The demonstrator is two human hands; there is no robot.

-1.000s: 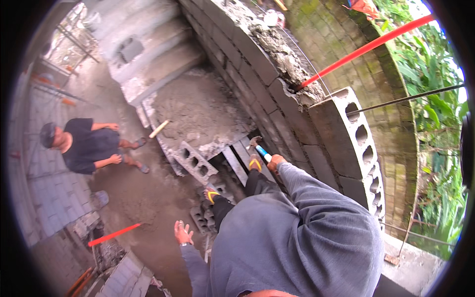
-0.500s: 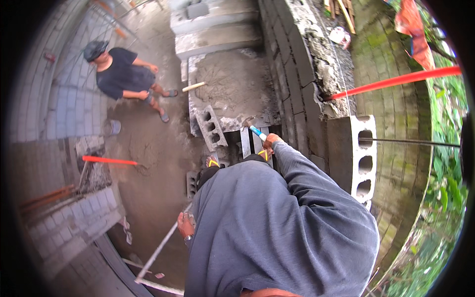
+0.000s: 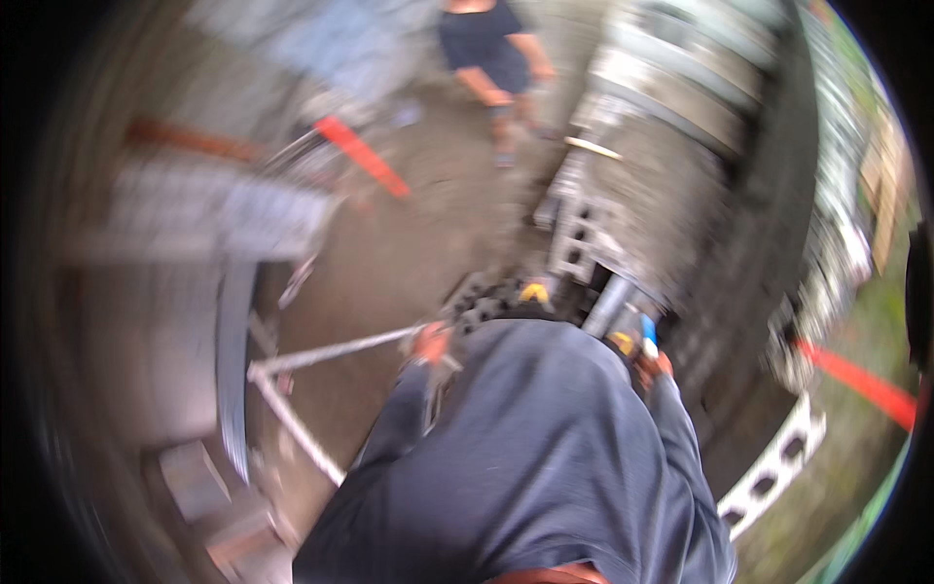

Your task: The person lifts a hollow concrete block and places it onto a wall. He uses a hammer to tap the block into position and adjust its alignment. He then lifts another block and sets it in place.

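My right hand (image 3: pixel 656 369) is closed around the handle of a claw hammer (image 3: pixel 649 334), whose blue part shows while its head is lost in blur. It is low beside my right foot, near the grey metal bars (image 3: pixel 609 304). At my left side, my left hand (image 3: pixel 431 343) grips the end of a white metal frame (image 3: pixel 336 353), though motion smears its fingers. A hollow concrete block (image 3: pixel 576 240) stands tilted beyond my feet, against the mortar-covered step (image 3: pixel 671 180).
Another person (image 3: pixel 484 49) stands on the floor ahead. More hollow blocks (image 3: pixel 477 302) lie by my left foot. A block wall (image 3: pixel 769 195) runs along my right, with an upright hollow block (image 3: pixel 769 477) and an orange pipe (image 3: pixel 861 384). Concrete stairs (image 3: pixel 681 68) rise ahead.
The view has swung left, so the scene has shifted right and turned. My left hand has moved forward along with the white frame; my right hand still has the hammer, now lower by my foot.
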